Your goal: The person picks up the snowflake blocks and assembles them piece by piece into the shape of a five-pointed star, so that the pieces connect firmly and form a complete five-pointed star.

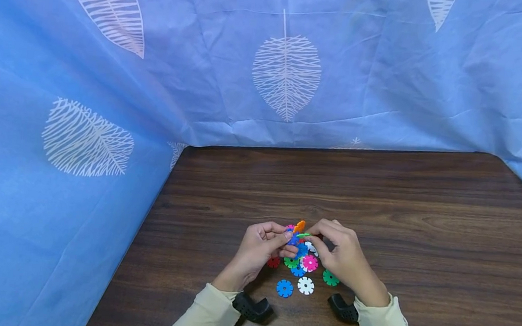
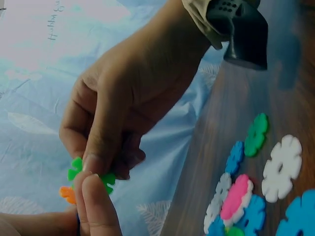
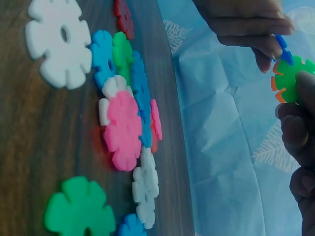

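My left hand pinches a blue notched disc above a loose pile of similar plastic discs. An orange disc stands up from the blue one. Between thumb and finger, my right hand pinches a light green disc. In the right wrist view, the green disc's edge meets the blue disc, with the orange disc behind it. I cannot tell whether the green disc is slotted in. Fingers partly cover the pieces in the left wrist view.
Under and in front of the hands lie a pink disc, a white disc, a blue disc, a green disc and a red disc. Blue leaf-patterned cloth borders the brown wooden table behind and on the left.
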